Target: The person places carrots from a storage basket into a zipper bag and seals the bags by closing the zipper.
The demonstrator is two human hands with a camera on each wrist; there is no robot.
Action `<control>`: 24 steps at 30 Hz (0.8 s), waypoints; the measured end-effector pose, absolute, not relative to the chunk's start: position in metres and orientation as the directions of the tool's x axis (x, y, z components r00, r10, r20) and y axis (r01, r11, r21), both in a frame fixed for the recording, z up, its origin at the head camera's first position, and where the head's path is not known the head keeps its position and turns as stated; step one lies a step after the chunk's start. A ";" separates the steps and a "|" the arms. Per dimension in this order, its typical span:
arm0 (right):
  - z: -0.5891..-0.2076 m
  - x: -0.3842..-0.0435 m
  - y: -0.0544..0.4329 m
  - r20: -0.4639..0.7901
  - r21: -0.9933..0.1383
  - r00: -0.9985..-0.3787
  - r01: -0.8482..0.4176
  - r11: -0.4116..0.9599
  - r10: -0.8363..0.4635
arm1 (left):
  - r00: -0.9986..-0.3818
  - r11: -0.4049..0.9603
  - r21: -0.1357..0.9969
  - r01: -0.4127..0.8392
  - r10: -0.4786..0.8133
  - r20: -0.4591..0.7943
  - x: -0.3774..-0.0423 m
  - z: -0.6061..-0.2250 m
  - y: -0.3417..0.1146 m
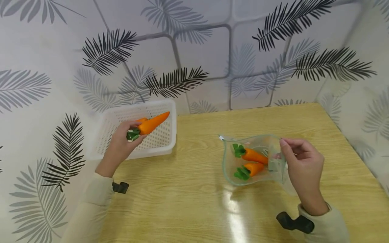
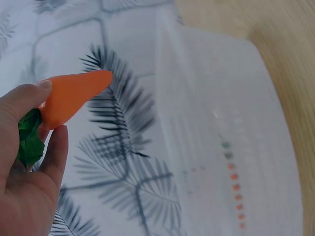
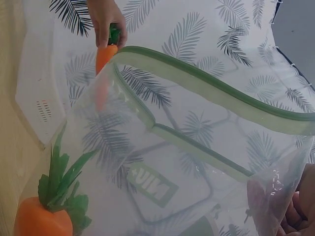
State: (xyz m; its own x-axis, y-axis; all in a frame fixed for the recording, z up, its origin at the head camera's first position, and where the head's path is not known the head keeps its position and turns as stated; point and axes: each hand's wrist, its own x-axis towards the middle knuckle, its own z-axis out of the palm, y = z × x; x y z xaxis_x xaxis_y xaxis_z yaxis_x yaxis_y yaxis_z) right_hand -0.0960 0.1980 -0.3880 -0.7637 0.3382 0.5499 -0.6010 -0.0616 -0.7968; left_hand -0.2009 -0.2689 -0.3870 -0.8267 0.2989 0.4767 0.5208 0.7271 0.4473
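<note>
My left hand (image 1: 121,140) pinches an orange carrot (image 1: 154,123) by its thick end near the green leaves, above the white basket (image 1: 155,148). In the left wrist view the thumb and fingers press on the carrot (image 2: 74,96) just beyond its leafy top. Part of another carrot (image 1: 142,120) shows behind the held one. On the right, my right hand (image 1: 305,165) pinches the edge of a clear zip bag (image 1: 229,158) with a green rim. Inside the bag lie two carrots (image 1: 255,156), their leaves toward the left. In the right wrist view the bag's mouth (image 3: 197,73) gapes.
The wooden table (image 1: 182,189) stretches between the basket and the bag. Behind it stands a wall (image 1: 206,50) covered in leaf-patterned paper. A small slider (image 1: 221,138) sits at the bag's left corner. Dark wrist bands (image 1: 294,222) are on both sleeves.
</note>
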 end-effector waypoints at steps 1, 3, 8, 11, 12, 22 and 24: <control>-0.390 -0.097 0.199 0.550 -0.797 -0.763 -0.601 -0.061 0.339 | -0.818 0.713 0.453 0.535 0.301 0.491 -0.198 -0.382 -0.264; -0.390 -0.097 0.199 0.549 -0.798 -0.764 -0.600 -0.060 0.339 | -0.793 0.673 0.467 0.574 0.313 0.523 -0.192 -0.374 -0.255; -0.391 -0.096 0.199 0.548 -0.799 -0.768 -0.598 -0.064 0.333 | -0.745 0.572 0.499 0.651 0.357 0.563 -0.179 -0.359 -0.235; -0.391 -0.096 0.199 0.546 -0.800 -0.770 -0.596 -0.067 0.331 | -0.717 0.521 0.504 0.689 0.388 0.579 -0.171 -0.351 -0.224; -0.391 -0.096 0.199 0.546 -0.800 -0.770 -0.596 -0.066 0.331 | -0.706 0.505 0.502 0.702 0.401 0.584 -0.168 -0.349 -0.220; -0.390 -0.095 0.198 0.557 -0.800 -0.763 -0.599 -0.035 0.329 | -0.579 0.319 0.486 0.814 0.516 0.631 -0.125 -0.306 -0.176; -0.390 -0.095 0.198 0.562 -0.795 -0.761 -0.605 -0.042 0.324 | -0.557 0.280 0.490 0.825 0.543 0.628 -0.119 -0.301 -0.170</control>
State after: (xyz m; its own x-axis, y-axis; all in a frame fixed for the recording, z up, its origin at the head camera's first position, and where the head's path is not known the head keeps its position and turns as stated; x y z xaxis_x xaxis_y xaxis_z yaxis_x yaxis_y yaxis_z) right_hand -0.0952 0.1975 -0.3896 -0.7612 0.3244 0.5616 -0.6048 -0.0424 -0.7953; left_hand -0.1190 -0.1697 -0.3012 -0.5574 0.5428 0.6283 0.8254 0.2803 0.4901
